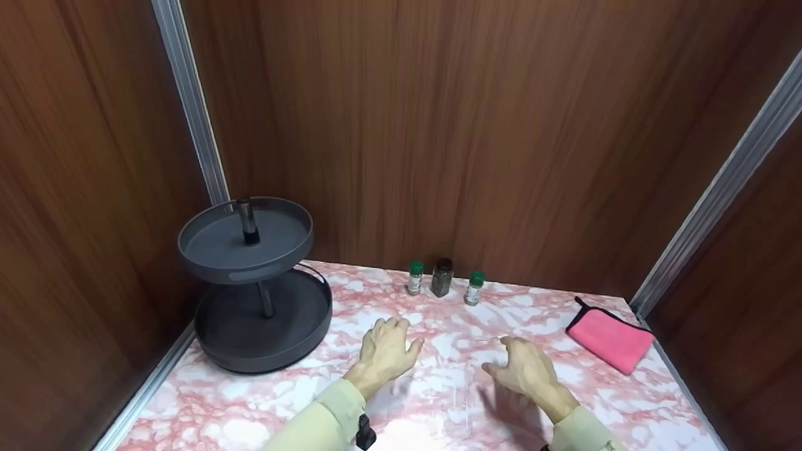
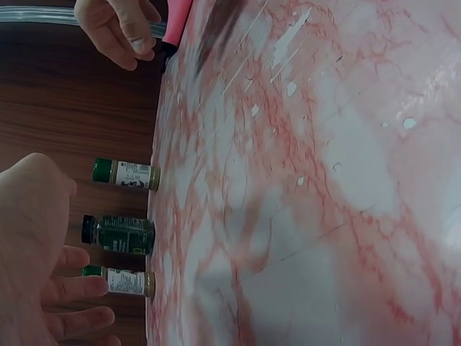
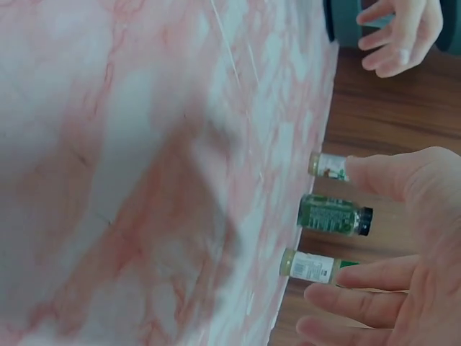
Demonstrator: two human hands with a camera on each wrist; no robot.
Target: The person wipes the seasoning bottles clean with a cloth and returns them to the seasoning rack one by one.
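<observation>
My left hand (image 1: 386,351) hovers over the marbled table with fingers spread loosely and nothing in its grasp. To its right, my right hand (image 1: 525,369) is likewise held above the surface, thumb apart from the fingers. Beyond both hands, near the back wall, stand a green-capped spice jar (image 1: 415,279), a dark-capped jar of green herbs (image 1: 442,278) and another green-capped spice jar (image 1: 474,289). All three are upright in a loose row. In the right wrist view, the right hand's fingers overlap the cap of one spice jar (image 3: 311,267), but the head view shows them apart.
A dark grey two-tier round tray (image 1: 263,357) stands at the left of the table. On the right lies a pink cloth pouch (image 1: 611,338) with black trim. Wood-grain panels (image 1: 438,138) with metal corner strips enclose the back and sides of the table (image 1: 244,401).
</observation>
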